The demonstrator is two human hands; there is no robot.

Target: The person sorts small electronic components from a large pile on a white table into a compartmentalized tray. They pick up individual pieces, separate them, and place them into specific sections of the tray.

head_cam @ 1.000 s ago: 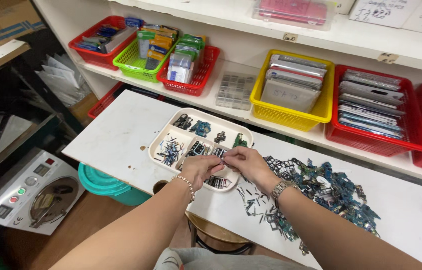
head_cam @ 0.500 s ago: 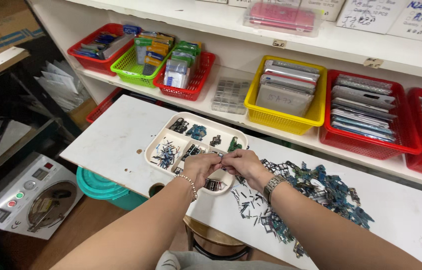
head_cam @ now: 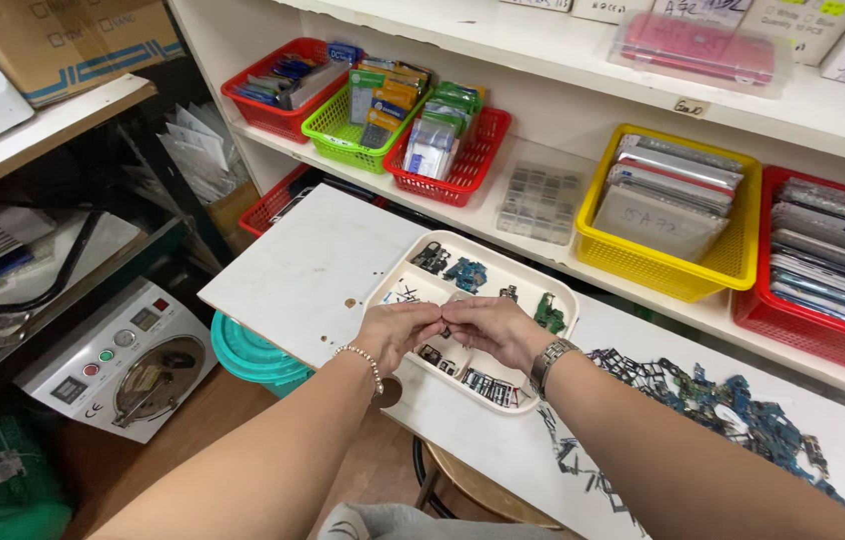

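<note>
Both hands have lifted off the tray and come together above it. White bench carries the white divided tray, dark scrap parts heaped to its right. My left hand and right hand meet fingertip to fingertip, grip pinched shut on a small dark part, too tiny to identify, hovering over the tray's middle compartments.

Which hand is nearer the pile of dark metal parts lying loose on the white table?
Right. The right hand is over the white compartment tray, on the side towards the pile; the left hand is farther away, beyond it.
</note>
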